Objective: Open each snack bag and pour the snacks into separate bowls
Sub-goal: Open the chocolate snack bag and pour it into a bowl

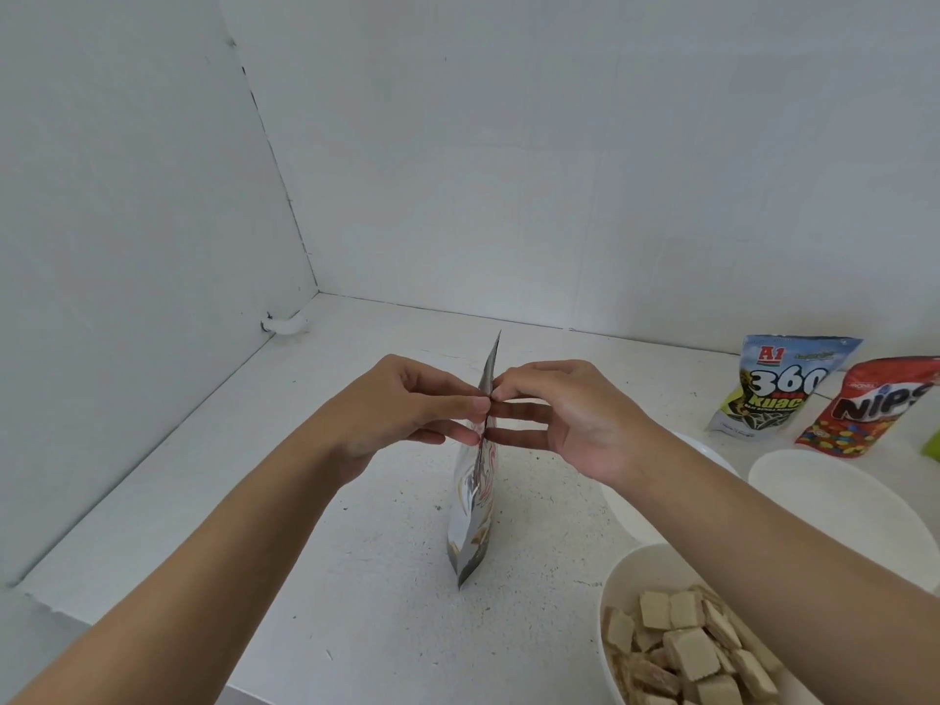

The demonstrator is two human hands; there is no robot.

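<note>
A silver snack bag (473, 506) stands edge-on in the middle of the white counter (386, 592). My left hand (407, 409) pinches its upper edge from the left, and my right hand (564, 414) pinches the same edge from the right, fingertips almost meeting. At the lower right a white bowl (636, 572) holds several square beige wafer pieces (686, 648). A second white bowl (834, 506) sits behind my right forearm, and the rim of a third (707, 447) shows beside my right wrist. Against the back wall lean a blue-and-white "360" bag (778, 389) and a red "Nips" bag (870, 404).
White walls close the counter on the left and at the back, meeting in a corner. A small white fitting (285, 325) sits at the base of the left wall. A green object (932, 445) peeks in at the right edge. The counter's front edge runs along the lower left.
</note>
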